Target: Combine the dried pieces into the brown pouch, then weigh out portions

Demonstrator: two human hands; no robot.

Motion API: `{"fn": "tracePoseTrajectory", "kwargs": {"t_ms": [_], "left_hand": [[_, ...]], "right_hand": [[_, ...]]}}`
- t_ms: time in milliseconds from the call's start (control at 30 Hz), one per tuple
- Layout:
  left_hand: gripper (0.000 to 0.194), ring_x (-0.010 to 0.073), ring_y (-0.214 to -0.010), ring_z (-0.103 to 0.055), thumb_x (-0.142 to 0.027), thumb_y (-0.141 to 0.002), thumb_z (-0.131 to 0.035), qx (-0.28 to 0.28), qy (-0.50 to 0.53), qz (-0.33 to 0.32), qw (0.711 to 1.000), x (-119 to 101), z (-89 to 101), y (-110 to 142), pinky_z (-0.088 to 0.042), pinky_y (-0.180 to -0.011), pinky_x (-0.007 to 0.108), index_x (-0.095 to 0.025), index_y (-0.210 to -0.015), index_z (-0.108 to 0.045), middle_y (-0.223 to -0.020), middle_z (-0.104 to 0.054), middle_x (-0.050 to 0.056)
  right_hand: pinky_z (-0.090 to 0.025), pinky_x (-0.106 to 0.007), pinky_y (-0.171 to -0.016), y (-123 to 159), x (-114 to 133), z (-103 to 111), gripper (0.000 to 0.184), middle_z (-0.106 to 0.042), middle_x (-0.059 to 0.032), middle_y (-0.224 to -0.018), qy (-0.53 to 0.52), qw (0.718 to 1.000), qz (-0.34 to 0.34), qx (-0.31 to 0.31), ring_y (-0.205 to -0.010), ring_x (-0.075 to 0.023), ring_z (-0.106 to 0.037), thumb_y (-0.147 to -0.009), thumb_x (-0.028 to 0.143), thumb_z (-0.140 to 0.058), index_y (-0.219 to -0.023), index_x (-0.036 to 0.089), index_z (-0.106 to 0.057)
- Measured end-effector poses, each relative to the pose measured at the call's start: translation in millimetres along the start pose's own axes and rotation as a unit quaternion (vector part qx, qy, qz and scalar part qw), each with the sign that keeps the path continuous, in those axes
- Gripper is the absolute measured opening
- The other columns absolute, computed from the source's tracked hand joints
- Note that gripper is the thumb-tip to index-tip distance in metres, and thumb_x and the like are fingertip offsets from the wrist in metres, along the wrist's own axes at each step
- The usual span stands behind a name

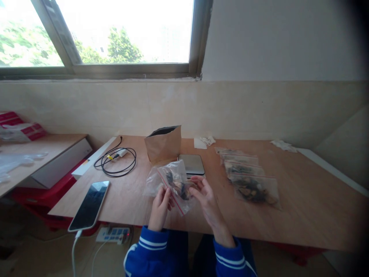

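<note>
A clear zip-lock bag (178, 177) with a red seal line holds dark and tan dried pieces. It is tilted just above the table's front part. My left hand (160, 206) pinches the bag near its red seal, thumb on top. At the bag's right side, my right hand (205, 196) grips with thumb and fingers; its other fingers are loosely curled. Another clear plastic bag (151, 182) lies behind and to the left of the held one. Beyond them are a flat silver scale (191, 164) and an open brown paper pouch (164, 145), standing upright with a dark inside.
Several filled zip-lock bags (255, 188) lie in an overlapping row at the right. A coiled black cable (131, 165) and a phone (90, 206) over the table's edge, with a white cord, are at the left. Crumpled tissue (208, 141) lies at the back.
</note>
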State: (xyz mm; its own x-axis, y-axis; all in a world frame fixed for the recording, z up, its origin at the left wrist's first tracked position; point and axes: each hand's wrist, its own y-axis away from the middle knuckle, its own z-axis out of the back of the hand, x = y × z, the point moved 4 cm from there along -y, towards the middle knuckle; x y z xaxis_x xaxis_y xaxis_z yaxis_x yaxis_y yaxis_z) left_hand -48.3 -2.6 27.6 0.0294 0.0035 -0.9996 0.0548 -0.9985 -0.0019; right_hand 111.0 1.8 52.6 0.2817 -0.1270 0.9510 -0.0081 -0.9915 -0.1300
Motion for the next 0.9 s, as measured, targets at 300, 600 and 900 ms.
{"fn": "tracePoseTrajectory", "kwargs": {"t_ms": [300,600,900], "left_hand": [[0.031,0.0075,-0.052,-0.04,-0.041,-0.082,-0.056,-0.014,0.026,-0.08,0.996,-29,-5.4,6,-0.034,-0.052,0.02,-0.017,-0.065,-0.047,-0.056,-0.041,-0.006],[0.034,0.008,-0.053,-0.038,-0.042,-0.079,-0.06,0.017,0.037,-0.071,0.997,-28,-11.8,9,-0.033,-0.051,0.021,-0.017,-0.061,-0.045,-0.056,-0.039,-0.006],[0.03,0.0087,-0.053,-0.044,-0.038,-0.084,-0.055,0.106,-0.018,-0.077,0.991,-31,-17.7,15,-0.034,-0.053,0.021,-0.017,-0.064,-0.047,-0.056,-0.046,-0.004]], "right_hand": [[-0.044,-0.036,-0.086,6,8,-12,0.016,-0.059,-0.0052,-0.094,0.259,0.957,0.123,-0.046,-0.092,-0.0202,-0.056,-0.082,0.032,-0.055,-0.094,0.022,-0.053],[-0.039,-0.024,-0.059,18,20,-41,0.029,-0.06,0.0012,-0.068,0.237,0.959,0.032,0.154,-0.062,-0.0134,-0.056,-0.091,0.043,-0.043,-0.074,0.021,-0.053],[-0.041,-0.023,-0.06,14,10,-34,0.032,-0.059,0.0007,-0.07,0.203,0.969,0.007,0.139,-0.065,-0.0142,-0.055,-0.091,0.043,-0.04,-0.078,0.019,-0.057]]}}
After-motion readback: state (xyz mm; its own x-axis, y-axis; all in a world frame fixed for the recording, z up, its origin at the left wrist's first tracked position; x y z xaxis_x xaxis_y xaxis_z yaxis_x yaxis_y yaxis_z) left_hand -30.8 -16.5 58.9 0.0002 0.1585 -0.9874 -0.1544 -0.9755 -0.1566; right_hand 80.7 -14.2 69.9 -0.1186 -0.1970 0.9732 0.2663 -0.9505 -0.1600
